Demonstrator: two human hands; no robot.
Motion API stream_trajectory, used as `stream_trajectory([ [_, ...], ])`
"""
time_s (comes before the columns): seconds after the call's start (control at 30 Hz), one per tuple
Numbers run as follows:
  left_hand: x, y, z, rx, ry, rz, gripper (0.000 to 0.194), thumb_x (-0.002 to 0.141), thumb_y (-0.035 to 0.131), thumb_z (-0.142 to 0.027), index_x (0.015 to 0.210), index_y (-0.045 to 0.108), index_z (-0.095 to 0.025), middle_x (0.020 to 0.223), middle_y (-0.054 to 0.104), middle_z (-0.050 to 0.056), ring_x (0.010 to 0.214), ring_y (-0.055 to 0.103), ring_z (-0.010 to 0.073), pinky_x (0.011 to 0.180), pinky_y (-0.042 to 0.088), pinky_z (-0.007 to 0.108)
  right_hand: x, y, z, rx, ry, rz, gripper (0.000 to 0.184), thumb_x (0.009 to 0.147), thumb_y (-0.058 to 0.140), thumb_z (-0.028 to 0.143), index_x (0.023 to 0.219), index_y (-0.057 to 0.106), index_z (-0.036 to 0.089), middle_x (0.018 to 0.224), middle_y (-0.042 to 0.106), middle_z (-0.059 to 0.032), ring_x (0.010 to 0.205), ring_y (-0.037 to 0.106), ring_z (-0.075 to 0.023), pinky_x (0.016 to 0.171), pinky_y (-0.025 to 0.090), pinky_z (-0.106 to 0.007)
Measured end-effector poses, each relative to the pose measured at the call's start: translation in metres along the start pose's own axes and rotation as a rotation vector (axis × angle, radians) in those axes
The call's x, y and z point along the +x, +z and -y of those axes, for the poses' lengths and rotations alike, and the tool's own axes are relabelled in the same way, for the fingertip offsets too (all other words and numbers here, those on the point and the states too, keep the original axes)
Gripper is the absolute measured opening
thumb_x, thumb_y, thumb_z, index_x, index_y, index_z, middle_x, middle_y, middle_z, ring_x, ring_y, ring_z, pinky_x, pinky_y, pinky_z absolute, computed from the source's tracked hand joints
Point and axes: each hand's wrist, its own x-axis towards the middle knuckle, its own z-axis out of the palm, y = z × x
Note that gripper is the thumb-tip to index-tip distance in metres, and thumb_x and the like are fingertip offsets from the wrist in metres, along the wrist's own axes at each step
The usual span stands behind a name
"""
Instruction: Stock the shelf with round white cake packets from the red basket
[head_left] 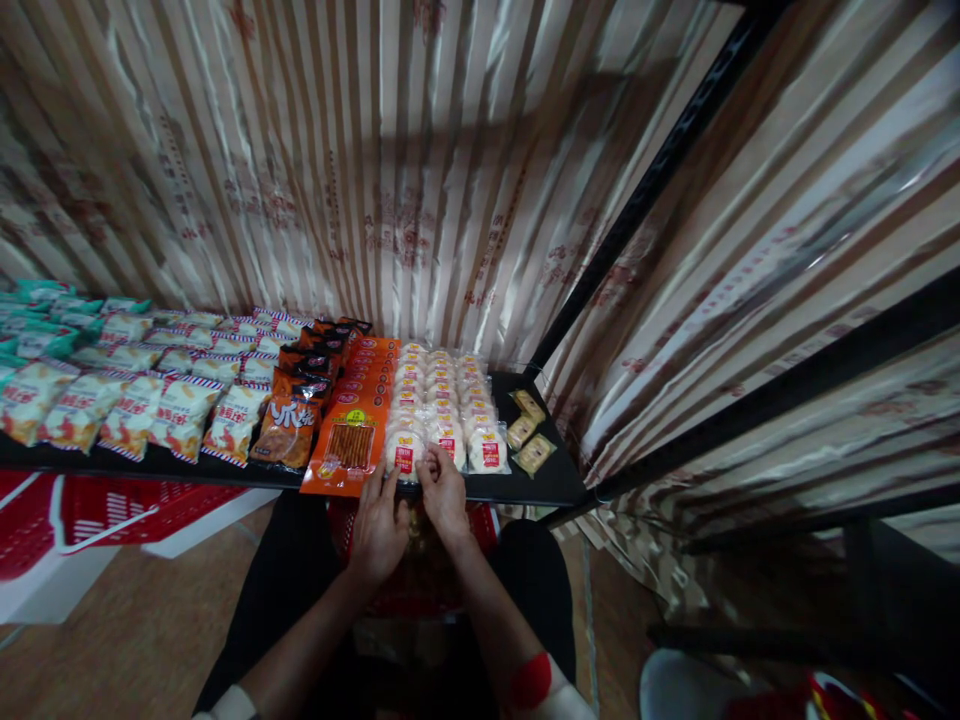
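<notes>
Both my hands reach to the front edge of a black shelf (555,485). My left hand (377,525) has its fingers stretched out onto the front white snack packet (405,450), beside an orange snack bag (346,445). My right hand (444,497) touches the same front row of white packets (448,440), fingers curled at a packet's edge. Whether either hand grips a packet is hard to tell. The white packets lie in three rows running back on the shelf.
Small tan packets (529,432) lie at the shelf's right end. Dark orange bags (289,425) and striped white bags (180,410) fill the left. A red basket (112,510) sits below at left, another under my hands. Striped curtain behind.
</notes>
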Motion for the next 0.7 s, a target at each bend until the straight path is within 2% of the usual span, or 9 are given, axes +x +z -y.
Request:
stream_trajectory([
  [0.27, 0.004, 0.006, 0.000, 0.038, 0.070, 0.056, 0.048, 0.075, 0.041, -0.010, 0.122, 0.049, -0.012, 0.135, 0.043, 0.011, 0.130, 0.030, 0.0237, 0.105, 0.032, 0.042, 0.001, 0.003, 0.005, -0.247, -0.050, 0.009, 0.035, 0.081, 0.044, 0.027, 0.111, 0.055, 0.014, 0.093, 0.065, -0.0085, 0.081, 0.060, -0.0177, 0.077, 0.045, -0.030],
  [0.4, 0.005, 0.008, 0.000, 0.045, 0.074, 0.076, 0.047, 0.075, 0.041, -0.011, 0.121, 0.049, -0.010, 0.135, 0.042, 0.012, 0.130, 0.030, 0.0241, 0.105, 0.033, 0.042, 0.001, 0.001, 0.006, -0.414, -0.177, -0.059, 0.031, 0.083, 0.043, 0.027, 0.108, 0.058, 0.015, 0.103, 0.061, -0.0110, 0.098, 0.053, -0.0220, 0.087, 0.040, -0.034],
  [0.6, 0.005, 0.012, 0.002, 0.062, 0.090, 0.060, 0.048, 0.074, 0.042, -0.010, 0.121, 0.050, -0.012, 0.134, 0.044, 0.011, 0.130, 0.030, 0.0242, 0.105, 0.033, 0.043, 0.000, 0.003, 0.002, -0.487, -0.152, -0.067, 0.033, 0.085, 0.040, 0.029, 0.112, 0.055, 0.019, 0.104, 0.056, -0.0108, 0.089, 0.056, -0.0203, 0.075, 0.044, -0.031],
  [0.7, 0.005, 0.014, 0.003, 0.068, 0.092, 0.053, 0.048, 0.073, 0.041, -0.009, 0.120, 0.051, -0.011, 0.133, 0.045, 0.011, 0.130, 0.030, 0.0244, 0.106, 0.033, 0.042, -0.002, 0.005, -0.001, -0.437, -0.160, -0.056, 0.035, 0.085, 0.039, 0.026, 0.117, 0.051, 0.019, 0.105, 0.056, -0.0106, 0.092, 0.055, -0.0202, 0.076, 0.044, -0.031],
])
